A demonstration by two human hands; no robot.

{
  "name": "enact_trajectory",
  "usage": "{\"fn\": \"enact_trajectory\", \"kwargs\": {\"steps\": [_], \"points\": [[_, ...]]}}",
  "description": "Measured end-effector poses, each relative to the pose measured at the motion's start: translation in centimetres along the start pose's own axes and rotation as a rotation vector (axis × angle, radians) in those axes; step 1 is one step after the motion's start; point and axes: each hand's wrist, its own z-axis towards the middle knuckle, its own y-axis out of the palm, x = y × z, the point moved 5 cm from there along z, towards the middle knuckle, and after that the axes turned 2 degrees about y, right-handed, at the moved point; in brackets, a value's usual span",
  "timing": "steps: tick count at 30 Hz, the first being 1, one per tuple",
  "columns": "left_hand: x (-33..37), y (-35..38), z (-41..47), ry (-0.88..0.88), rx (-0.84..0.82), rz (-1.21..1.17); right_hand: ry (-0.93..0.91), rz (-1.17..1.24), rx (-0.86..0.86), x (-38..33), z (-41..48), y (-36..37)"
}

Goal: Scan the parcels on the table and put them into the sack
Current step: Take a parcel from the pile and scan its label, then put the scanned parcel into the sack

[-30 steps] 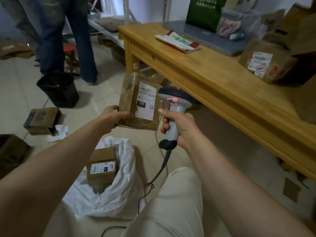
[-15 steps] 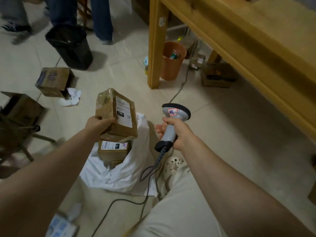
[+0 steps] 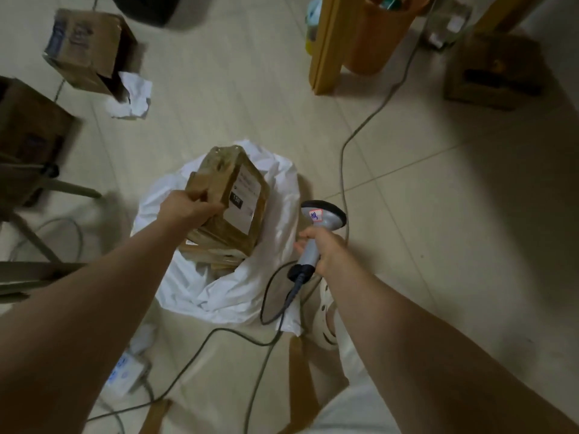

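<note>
One parcel hangs tilted over the white sack at frame centre, the left hand clasped on its near edge — best lowered flat onto the boxes already inside, then released. Cartons crowd the upper left. At centre right, the right hand grips the scanner — its cable loops beside the sack.
</note>
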Motion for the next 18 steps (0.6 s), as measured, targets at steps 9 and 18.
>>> {"fn": "enact_trajectory", "kwargs": {"steps": [9, 18], "points": [[-0.8, 0.0, 2.6, -0.094, -0.005, -0.031, 0.073, -0.167, -0.034, 2.9, 8.9, 2.3], [-2.4, 5.1, 0.3, -0.149, -0.121, -0.255, 0.17, 0.019, -0.128, 3.3, 8.9, 2.6]]}}
